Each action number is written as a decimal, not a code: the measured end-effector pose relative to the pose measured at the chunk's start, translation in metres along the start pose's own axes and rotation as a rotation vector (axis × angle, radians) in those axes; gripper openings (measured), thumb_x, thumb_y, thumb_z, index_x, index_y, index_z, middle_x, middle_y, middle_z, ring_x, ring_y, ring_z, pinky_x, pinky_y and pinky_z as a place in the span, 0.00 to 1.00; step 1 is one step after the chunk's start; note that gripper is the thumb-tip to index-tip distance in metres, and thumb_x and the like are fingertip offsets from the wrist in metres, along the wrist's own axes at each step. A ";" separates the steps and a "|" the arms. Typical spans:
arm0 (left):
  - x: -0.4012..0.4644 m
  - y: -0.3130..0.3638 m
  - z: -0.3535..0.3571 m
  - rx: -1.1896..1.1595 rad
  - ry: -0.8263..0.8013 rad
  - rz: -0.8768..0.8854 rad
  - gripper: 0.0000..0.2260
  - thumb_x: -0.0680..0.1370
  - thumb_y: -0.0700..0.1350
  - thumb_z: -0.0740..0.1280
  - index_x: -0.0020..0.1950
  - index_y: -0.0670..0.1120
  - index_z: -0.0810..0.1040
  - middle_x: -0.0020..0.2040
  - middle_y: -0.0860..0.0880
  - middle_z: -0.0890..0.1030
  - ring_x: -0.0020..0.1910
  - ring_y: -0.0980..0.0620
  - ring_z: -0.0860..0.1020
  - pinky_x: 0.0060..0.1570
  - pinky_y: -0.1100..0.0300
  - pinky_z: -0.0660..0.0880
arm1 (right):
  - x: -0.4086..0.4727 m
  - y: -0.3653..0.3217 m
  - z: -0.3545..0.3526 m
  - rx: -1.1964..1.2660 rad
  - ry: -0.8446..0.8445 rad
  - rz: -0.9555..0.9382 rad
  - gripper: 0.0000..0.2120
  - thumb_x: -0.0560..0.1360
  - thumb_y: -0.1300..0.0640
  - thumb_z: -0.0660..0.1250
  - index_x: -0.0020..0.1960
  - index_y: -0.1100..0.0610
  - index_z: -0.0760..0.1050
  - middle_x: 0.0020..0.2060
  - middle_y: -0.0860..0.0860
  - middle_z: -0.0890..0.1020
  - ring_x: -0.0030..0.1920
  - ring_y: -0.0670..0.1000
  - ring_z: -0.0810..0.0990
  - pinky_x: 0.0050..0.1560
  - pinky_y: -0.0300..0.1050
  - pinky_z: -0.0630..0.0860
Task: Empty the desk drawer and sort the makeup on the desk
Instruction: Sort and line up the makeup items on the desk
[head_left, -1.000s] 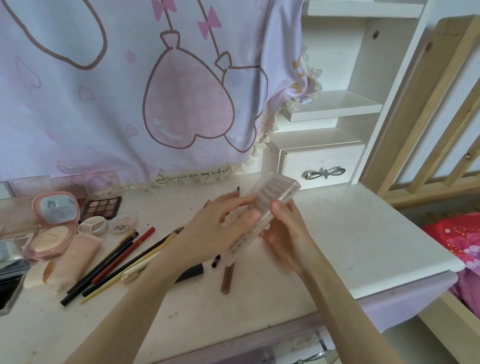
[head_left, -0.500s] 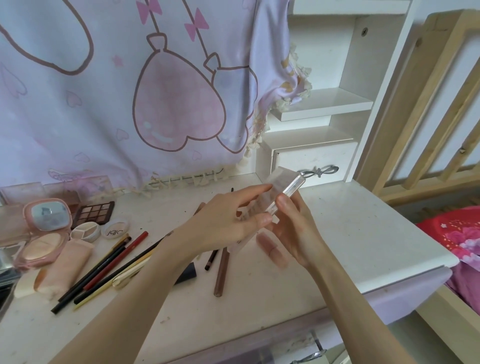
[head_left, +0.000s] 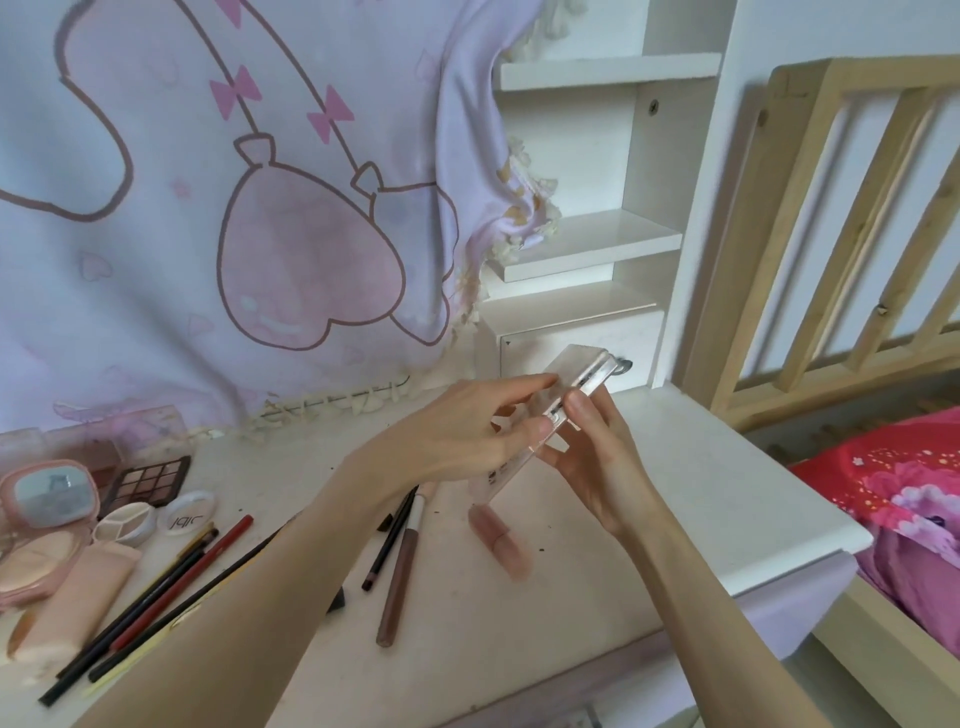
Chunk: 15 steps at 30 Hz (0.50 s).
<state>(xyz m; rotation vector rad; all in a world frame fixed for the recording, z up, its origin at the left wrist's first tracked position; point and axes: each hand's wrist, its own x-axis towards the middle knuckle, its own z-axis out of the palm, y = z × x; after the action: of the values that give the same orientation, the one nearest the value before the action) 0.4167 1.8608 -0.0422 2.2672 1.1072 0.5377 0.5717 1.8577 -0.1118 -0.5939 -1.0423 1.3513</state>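
Note:
Both hands hold a clear plastic makeup case (head_left: 579, 371) tilted on edge above the white desk (head_left: 701, 499). My left hand (head_left: 457, 436) pinches its near side with thumb and fingers. My right hand (head_left: 592, 457) grips it from the right, thumb on its edge. A pink tube (head_left: 501, 540), blurred, lies on the desk under the case. Further left lie a brown lip gloss (head_left: 397, 587), a dark pencil (head_left: 387, 540), a row of pencils (head_left: 156, 587), a beige tube (head_left: 72, 603), a pink compact (head_left: 44, 525), an eyeshadow palette (head_left: 148, 475) and two small round pots (head_left: 156, 519).
A pink printed cloth (head_left: 234, 208) hangs behind the desk. White shelves (head_left: 587, 244) and a small shut drawer (head_left: 592, 338) stand at the back right. A wooden bed rail (head_left: 857, 234) and red bedding (head_left: 898, 478) lie to the right. A drawer handle (head_left: 592, 719) shows below the desk edge.
The case has turned more upright and edge-on between my hands. The pink tube has come into view on the desk under it. The view has shifted up.

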 end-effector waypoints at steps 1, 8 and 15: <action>0.001 0.003 -0.002 0.008 0.012 0.006 0.19 0.79 0.52 0.59 0.70 0.58 0.66 0.65 0.61 0.72 0.61 0.66 0.71 0.62 0.69 0.68 | -0.001 -0.001 -0.003 0.004 0.002 0.005 0.43 0.62 0.40 0.76 0.68 0.61 0.66 0.57 0.61 0.78 0.62 0.62 0.75 0.58 0.57 0.76; 0.026 0.004 -0.019 0.003 0.116 -0.019 0.15 0.81 0.45 0.58 0.67 0.50 0.71 0.60 0.50 0.79 0.51 0.57 0.80 0.56 0.58 0.75 | -0.005 0.000 -0.021 0.204 0.081 0.107 0.44 0.61 0.40 0.76 0.70 0.59 0.66 0.60 0.59 0.75 0.63 0.61 0.74 0.60 0.60 0.74; 0.082 -0.017 -0.001 0.069 0.284 -0.094 0.13 0.81 0.38 0.56 0.62 0.41 0.75 0.54 0.43 0.80 0.43 0.50 0.80 0.45 0.63 0.75 | -0.012 -0.001 -0.052 0.253 0.321 0.224 0.15 0.82 0.56 0.54 0.63 0.61 0.70 0.50 0.58 0.80 0.47 0.57 0.82 0.45 0.54 0.82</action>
<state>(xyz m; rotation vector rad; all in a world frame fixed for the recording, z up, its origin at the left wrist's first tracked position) 0.4540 1.9358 -0.0428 2.2316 1.3814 0.8131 0.6180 1.8567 -0.1376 -0.7233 -0.5480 1.4953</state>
